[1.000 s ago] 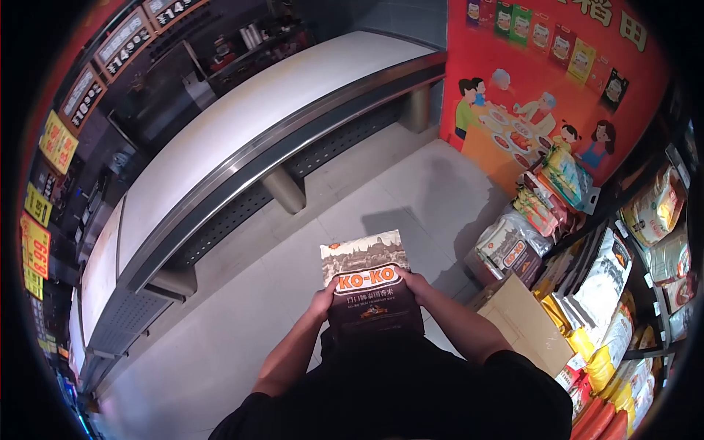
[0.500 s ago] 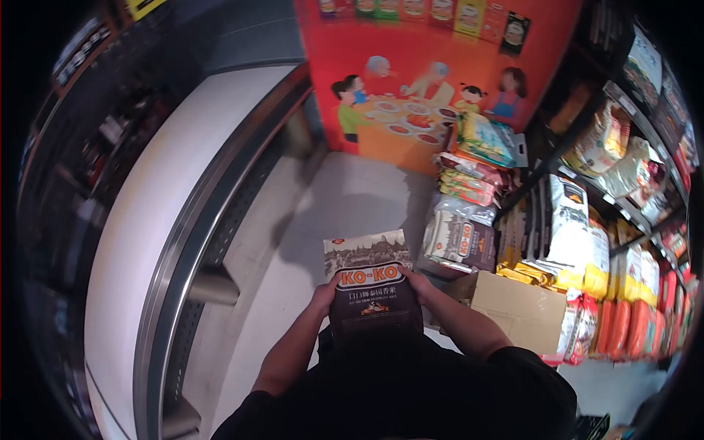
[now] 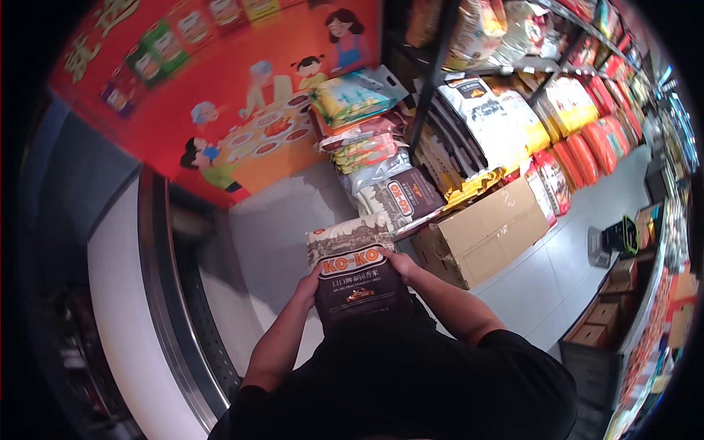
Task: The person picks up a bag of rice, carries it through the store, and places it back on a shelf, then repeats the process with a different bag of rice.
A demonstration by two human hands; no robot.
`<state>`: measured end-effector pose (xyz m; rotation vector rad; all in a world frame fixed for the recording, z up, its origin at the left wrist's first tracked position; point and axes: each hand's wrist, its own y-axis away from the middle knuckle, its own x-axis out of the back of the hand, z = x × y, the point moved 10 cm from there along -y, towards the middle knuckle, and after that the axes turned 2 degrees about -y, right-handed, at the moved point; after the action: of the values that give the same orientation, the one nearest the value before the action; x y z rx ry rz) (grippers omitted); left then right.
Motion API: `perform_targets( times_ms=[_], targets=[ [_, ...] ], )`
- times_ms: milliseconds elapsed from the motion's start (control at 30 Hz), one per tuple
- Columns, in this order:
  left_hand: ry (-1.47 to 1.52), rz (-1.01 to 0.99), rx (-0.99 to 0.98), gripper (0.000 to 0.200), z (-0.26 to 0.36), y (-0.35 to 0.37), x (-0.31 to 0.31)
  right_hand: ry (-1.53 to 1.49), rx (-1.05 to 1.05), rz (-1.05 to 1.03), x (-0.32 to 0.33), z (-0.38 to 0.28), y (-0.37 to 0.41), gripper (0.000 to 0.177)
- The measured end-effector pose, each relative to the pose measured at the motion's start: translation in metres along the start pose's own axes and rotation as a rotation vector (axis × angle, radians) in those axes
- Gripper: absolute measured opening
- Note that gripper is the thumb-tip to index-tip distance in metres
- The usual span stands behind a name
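A KO-KO rice bag (image 3: pixel 356 282), dark brown with a pale top, is held upright against my front. My left hand (image 3: pixel 309 284) grips its left edge, and my right hand (image 3: pixel 397 264) grips the right edge near the orange lettering. Both hands are closed on the bag, with the thumbs toward its front. Beyond it lies another KO-KO bag (image 3: pixel 402 196) at the bottom of a stack. The lower end of the held bag disappears behind my dark clothing.
A closed cardboard box (image 3: pixel 495 235) stands on the floor to the right. Packed shelves (image 3: pixel 488 121) run behind it. Stacked bags (image 3: pixel 359 103) rest before a red illustrated wall (image 3: pixel 242 66). A long white counter (image 3: pixel 121 286) with a metal edge lies left.
My view has swung to the right, bringing the shelves, the box and the right-hand aisle further into sight. The rice bag stays in both hands.
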<state>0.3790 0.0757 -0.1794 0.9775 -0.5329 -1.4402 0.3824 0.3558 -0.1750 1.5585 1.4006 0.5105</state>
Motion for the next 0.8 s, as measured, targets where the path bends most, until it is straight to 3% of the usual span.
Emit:
perform_targets(
  times_ms=[167, 333, 433, 800],
  targets=[
    [-0.157, -0.058, 0.036, 0.059, 0.094, -0.082, -0.062, -0.214, 0.074, 0.036, 0.018, -0.081, -0.036, 0.064],
    [-0.243, -0.073, 0.104, 0.058, 0.141, -0.160, -0.110, -0.322, 0.040, 0.016, 0.054, -0.136, -0.104, 0.064],
    [-0.342, -0.107, 0.162, 0.059, 0.178, -0.173, -0.170, -0.306, 0.058, 0.177, 0.075, -0.186, -0.065, 0.065],
    [-0.807, -0.389, 0.414, 0.057, 0.170, -0.330, -0.321, -0.961, 0.083, 0.490, 0.160, -0.133, -0.124, 0.060]
  ],
)
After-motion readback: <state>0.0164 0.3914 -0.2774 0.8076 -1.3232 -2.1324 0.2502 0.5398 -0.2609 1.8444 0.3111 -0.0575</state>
